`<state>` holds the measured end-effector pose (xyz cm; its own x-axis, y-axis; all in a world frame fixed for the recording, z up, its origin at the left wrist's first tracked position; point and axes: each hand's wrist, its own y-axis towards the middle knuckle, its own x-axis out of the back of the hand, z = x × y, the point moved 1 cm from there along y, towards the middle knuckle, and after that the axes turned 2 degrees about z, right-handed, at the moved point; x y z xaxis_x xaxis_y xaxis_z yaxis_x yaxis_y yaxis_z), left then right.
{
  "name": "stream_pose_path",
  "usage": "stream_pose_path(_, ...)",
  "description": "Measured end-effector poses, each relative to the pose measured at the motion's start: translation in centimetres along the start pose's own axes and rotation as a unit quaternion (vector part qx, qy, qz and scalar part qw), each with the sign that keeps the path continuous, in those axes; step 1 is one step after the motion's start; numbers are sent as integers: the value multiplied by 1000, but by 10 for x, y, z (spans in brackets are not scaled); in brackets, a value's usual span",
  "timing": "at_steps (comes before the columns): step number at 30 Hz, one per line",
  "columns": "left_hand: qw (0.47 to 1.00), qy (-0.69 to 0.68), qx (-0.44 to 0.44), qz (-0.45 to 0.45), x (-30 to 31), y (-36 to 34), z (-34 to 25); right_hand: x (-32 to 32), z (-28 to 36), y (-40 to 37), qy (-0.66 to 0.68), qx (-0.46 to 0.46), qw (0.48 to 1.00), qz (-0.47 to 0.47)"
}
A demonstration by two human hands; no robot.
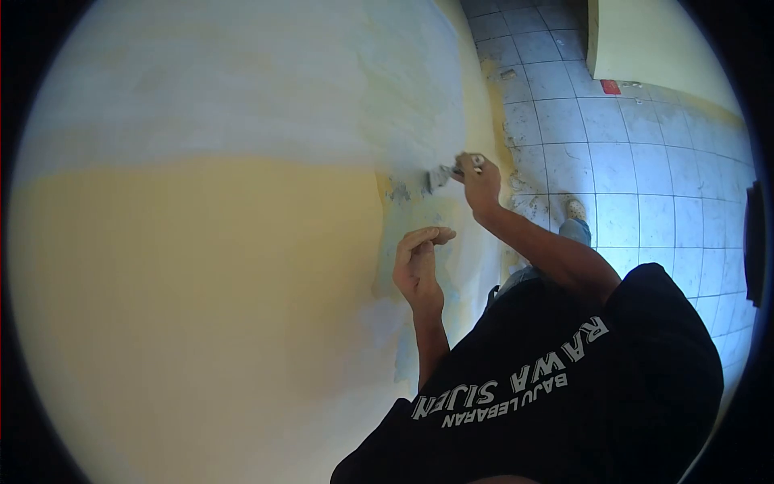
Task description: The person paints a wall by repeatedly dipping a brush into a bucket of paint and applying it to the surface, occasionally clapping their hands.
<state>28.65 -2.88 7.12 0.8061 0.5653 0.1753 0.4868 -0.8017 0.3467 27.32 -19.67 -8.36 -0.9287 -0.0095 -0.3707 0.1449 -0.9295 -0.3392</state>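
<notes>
My right hand [482, 187] is closed around the handle of a scraper [439, 178], a putty knife by its flat metal blade. The blade points left at a patched wall [266, 258], beside dark chipped spots [398, 192]. Whether its edge touches the surface is hard to tell. Lower and to the left, my left hand [418, 262] is cupped below the scraper, close to the wall. Its fingers are bent and dusty at the tips, and I see nothing held in them.
Yellow paint covers the wall's lower left; grey-white skim coat lies above. White floor tiles [617, 169] run along the right, with debris [516, 173] by the wall base. A red piece [610, 87] lies near a pale wall corner [645, 48]. My shoe [576, 210] is on the tiles.
</notes>
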Motion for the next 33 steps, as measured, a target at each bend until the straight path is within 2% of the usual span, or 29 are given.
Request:
stream_pose_path(5, 999, -7, 19, -28, 0, -9, 8, -23, 111, -30, 172, -25, 981, 88)
stream_pose_path(9, 999, -16, 22, -40, -3, -8, 8, -27, 151, -44, 293, -49, 948, 112)
stream_pose_path(12, 998, -21, 14, -50, -8, -2, -3, -23, 129, -29, 268, -33, 956, 112)
stream_pose_path(15, 998, -6, 1, -58, -13, 2, -10, 9, 56, -3, 186, -63, 978, 70)
stream_pose_path(19, 997, -20, 8, -79, -18, 2, -10, 57, -10, 12, 88, -93, 992, 0)
stream_pose_path(23, 993, -9, 3, -114, -27, 4, -16, 50, -17, 17, 55, -139, 989, 0)
stream_pose_path(26, 991, -10, -8, -134, -34, 5, -20, 2, 51, 0, 86, -53, 990, 98)
stream_pose_path(29, 988, -10, -10, -151, -38, 4, -26, -28, 146, -33, 130, -31, 978, 160)
stream_pose_path(33, 986, -31, -6, -162, -40, 4, -24, -50, 237, -76, 240, 30, 943, 229)
